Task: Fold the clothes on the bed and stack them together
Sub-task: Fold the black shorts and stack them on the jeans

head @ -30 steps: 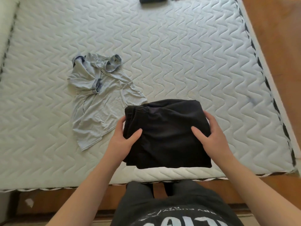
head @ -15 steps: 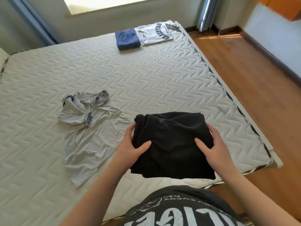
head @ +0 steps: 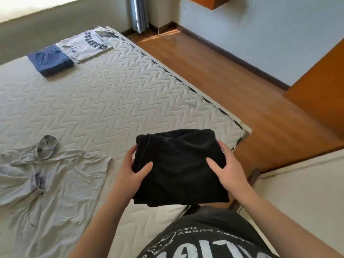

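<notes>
Two garments look finished: a folded blue garment [head: 49, 62] and a folded white printed shirt [head: 87, 46] lie side by side, touching, at the far corner of the bed [head: 130, 94], though not yet one on top of the other. A third piece, the folded black garment [head: 179, 164], is held up above the near corner of the bed, clear of the mattress, between both hands. The left hand [head: 133, 174] grips its left edge with the thumb on top and the fingers curled underneath; the right hand [head: 228, 169] grips the right edge the same way. The grey shirt [head: 48, 179] lies crumpled and unfolded on the near left of the bed, so by my reading one fold remains, plus gathering everything into a single stack. Compared with the frame half a second ago, the view has swung rightward, showing more floor and wall, and the far pair now sits nearer the left; the grip on the black bundle is unchanged.
</notes>
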### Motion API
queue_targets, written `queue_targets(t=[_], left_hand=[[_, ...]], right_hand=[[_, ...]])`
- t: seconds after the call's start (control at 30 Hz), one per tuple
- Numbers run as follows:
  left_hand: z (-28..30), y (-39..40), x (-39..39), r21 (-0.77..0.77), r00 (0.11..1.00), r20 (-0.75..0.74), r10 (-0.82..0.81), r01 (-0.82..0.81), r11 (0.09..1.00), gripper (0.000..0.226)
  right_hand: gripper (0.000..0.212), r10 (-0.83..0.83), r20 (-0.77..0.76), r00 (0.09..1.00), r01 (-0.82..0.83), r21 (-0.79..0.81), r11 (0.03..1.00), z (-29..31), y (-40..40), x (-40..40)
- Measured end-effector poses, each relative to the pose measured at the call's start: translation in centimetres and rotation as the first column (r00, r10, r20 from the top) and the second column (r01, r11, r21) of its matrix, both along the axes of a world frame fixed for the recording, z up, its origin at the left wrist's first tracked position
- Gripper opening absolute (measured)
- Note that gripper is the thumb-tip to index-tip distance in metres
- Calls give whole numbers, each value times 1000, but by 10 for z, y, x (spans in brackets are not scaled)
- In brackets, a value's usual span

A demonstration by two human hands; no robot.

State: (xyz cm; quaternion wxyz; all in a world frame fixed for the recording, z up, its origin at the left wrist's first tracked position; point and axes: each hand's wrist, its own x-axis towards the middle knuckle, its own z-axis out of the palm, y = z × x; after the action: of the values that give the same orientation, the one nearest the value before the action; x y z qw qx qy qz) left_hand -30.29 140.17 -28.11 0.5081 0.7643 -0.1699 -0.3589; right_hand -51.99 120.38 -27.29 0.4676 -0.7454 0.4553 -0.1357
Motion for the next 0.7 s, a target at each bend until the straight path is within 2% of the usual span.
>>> queue_targets(t=[0.37, 0.7], left_hand=[[1, -105, -33, 6, 966, -12, -259, 259, 966, 58], [10, -253, -90, 35, 953, -32, -301, 302, 953, 53]], right_hand=[[59, -245, -35, 969, 242, -83, 967, -8, -51, -69], [57, -422, 98, 902, 430, -94, 898, -31, -162, -126]])
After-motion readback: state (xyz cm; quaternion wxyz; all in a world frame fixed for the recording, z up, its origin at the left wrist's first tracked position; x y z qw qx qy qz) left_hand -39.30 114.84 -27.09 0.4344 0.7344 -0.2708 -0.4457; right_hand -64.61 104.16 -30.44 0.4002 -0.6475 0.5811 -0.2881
